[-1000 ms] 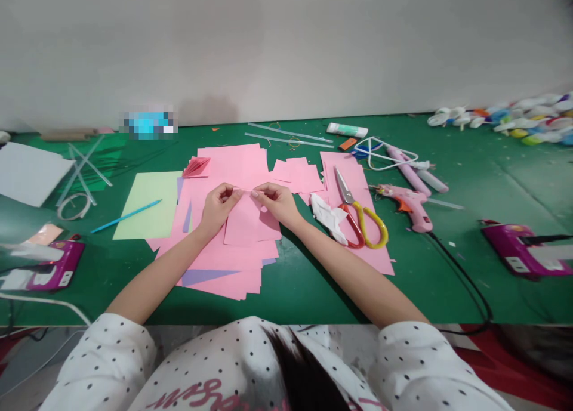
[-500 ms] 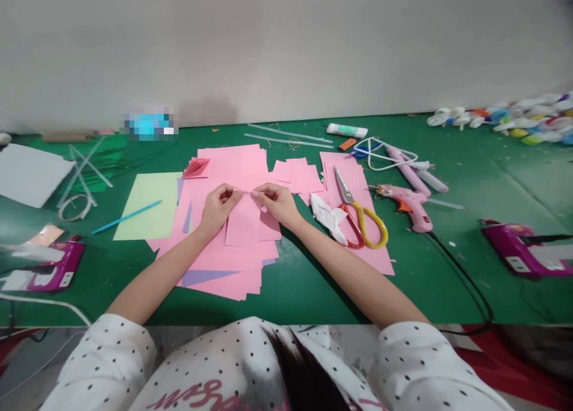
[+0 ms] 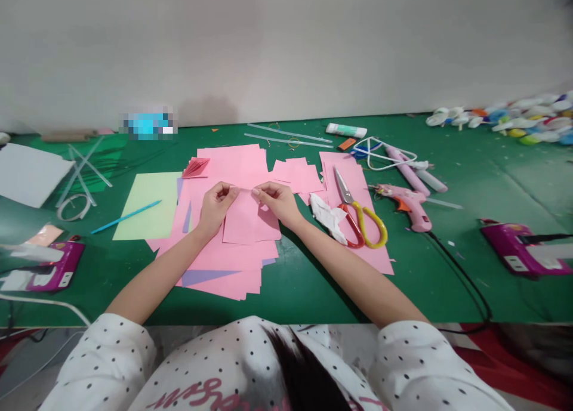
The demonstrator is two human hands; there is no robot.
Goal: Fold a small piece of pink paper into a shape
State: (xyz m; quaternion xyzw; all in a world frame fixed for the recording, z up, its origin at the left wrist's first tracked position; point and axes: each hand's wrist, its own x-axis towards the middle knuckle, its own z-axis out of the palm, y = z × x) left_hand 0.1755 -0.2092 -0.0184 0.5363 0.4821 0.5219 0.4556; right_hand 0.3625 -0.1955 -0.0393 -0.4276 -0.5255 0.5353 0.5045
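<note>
Change: compared with half a second ago, your left hand (image 3: 217, 205) sits slightly farther left; your right hand (image 3: 277, 202) is almost where it was, so the gap between your thumbs is wider.
Sheet (image 3: 250, 223): pink, its lower left corner moved a little left with that hand; it lies between your hands, its far edge at your fingertips, the rest reaching toward you over the pile (image 3: 233, 163).
Left grip: closed to a pinch, thumb against finger, on the far edge of the sheet.
Right grip: a matching pinch on the same edge, farther right; a short stretch of edge shows between the two.
Pile: pink paper, beneath the sheet and both hands, violet pieces showing at its sides.
Folded piece (image 3: 196, 167): pink, on the pile's far left corner, beyond your left hand.
Squares (image 3: 298, 173): pink, loose, just beyond your right hand.
Scissors (image 3: 344, 187): on a pink strip (image 3: 373, 259), right of your right hand, blades pointing away from you; white wad (image 3: 327, 217) touching the red handle.
Pencil (image 3: 126, 216): blue, lying across a pale green sheet (image 3: 156, 190), left of the pile.
Glue gun (image 3: 414, 207): pink, right of the scissors.
</note>
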